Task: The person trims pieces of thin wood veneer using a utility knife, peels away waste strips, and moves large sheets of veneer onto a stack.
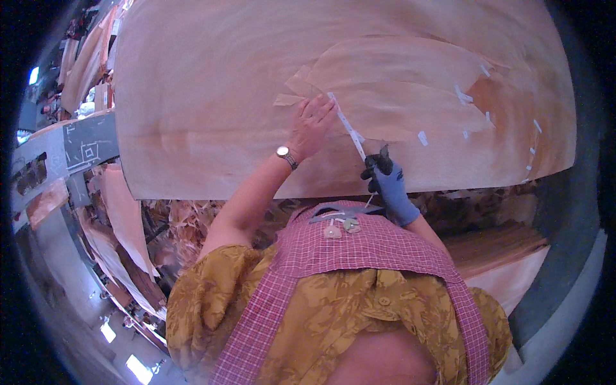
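Observation:
A large, thin sheet of wood veneer [212, 115] lies spread in front of me. On it, my left hand [312, 128] rests with its fingers stretched out and a watch on the wrist. Its fingertips lie beside the upper end of a narrow white tape strip [346, 125], maybe touching it. My right hand [387, 179], in a blue and dark glove, is closed around the strip's lower end near the sheet's front edge. A thin white piece shows below this hand at my apron pocket [346, 212]. Torn veneer pieces [298, 83] lie just beyond my left fingers.
Several short white tape pieces [463, 96] dot the right half of the sheet, around a darker veneer patch [486, 96]. Veneer scraps [183, 224] fill the space under the front edge. A veneer stack [497, 250] sits low at right. More sheets [122, 212] stand at left.

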Demonstrator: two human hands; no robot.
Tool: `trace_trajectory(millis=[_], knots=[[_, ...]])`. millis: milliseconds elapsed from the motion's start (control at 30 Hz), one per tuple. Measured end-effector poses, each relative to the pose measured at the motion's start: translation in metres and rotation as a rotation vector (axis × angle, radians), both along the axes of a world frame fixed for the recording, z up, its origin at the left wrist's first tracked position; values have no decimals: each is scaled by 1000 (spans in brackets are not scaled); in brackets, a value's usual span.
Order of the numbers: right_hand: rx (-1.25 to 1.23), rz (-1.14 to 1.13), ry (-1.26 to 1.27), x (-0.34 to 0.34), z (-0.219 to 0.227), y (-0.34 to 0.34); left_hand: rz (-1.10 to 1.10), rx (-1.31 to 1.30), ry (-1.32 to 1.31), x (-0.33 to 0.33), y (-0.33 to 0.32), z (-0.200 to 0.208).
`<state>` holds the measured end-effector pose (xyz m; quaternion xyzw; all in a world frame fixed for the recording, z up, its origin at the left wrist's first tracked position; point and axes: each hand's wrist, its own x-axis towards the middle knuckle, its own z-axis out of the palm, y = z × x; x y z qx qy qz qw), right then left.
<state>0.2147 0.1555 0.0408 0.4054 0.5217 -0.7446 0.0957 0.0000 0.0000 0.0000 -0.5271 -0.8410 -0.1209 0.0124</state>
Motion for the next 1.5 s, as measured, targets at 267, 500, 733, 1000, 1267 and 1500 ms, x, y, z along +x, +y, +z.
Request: trace_trajectory(millis=[267,500,733,1000,1267,1500], knots=[[274,330,-71,-33,56,76,-40,85,108,-1,1,-4],[89,290,11,-80,98,77,168,322,-363,-23,-13,-3],[-45,136,90,-113,108,29,564,393,-289,18,-59,11],[-201,156,-79,-57,40,5,438,191,-263,55,-70,7],[-101,153,-96,-53,25,-1,331,180,-211,67,-52,4],[98,322,-13,-77,49,20,403,127,-213,81,-54,6]])
